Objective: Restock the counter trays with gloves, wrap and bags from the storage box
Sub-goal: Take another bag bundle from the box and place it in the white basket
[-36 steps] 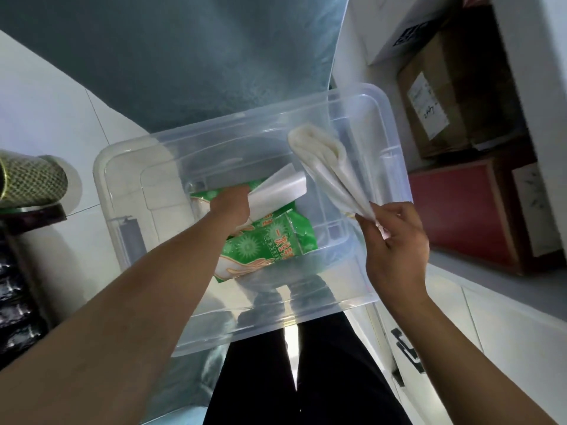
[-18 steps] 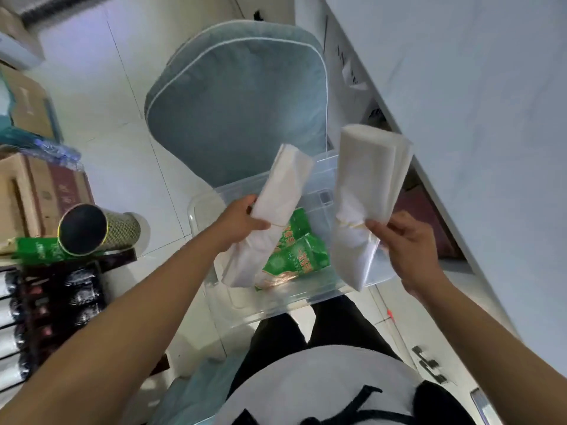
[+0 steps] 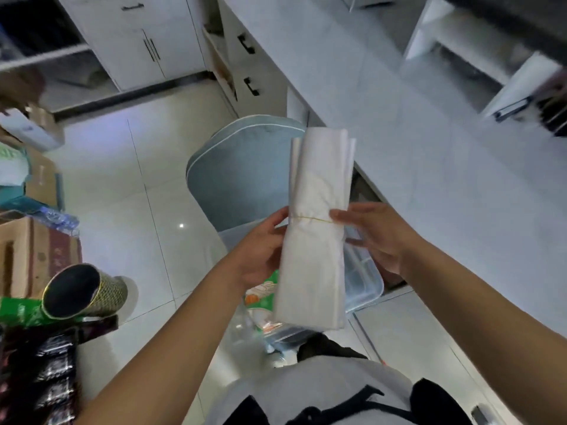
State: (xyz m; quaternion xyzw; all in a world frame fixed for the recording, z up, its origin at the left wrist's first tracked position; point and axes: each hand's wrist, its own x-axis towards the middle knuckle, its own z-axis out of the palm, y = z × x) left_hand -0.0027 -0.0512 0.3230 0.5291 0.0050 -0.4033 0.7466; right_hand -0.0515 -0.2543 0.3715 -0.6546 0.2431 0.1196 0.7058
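Observation:
A white bundle of folded plastic bags (image 3: 316, 240), bound by a thin yellow rubber band, stands upright in front of me. My left hand (image 3: 260, 250) grips its left side and my right hand (image 3: 377, 237) grips its right side at the band. I cannot tell whether it is one bundle or two pressed together. Below it the clear plastic storage box (image 3: 366, 283) rests on a blue chair seat (image 3: 239, 176), mostly hidden by the bundle and my arms. A green printed packet (image 3: 260, 297) lies inside the box.
The white counter (image 3: 429, 154) runs along the right, with white tray-like shelves (image 3: 478, 65) at its far end. Cabinets with black handles (image 3: 248, 65) stand ahead. At the left are cardboard boxes (image 3: 33, 256), a gold-patterned tube (image 3: 86, 289) and dark packets on the tiled floor.
Both hands have lifted out of the box and come together. The two separate white bundles now appear as one stack held between them. The view has tilted up toward the counter.

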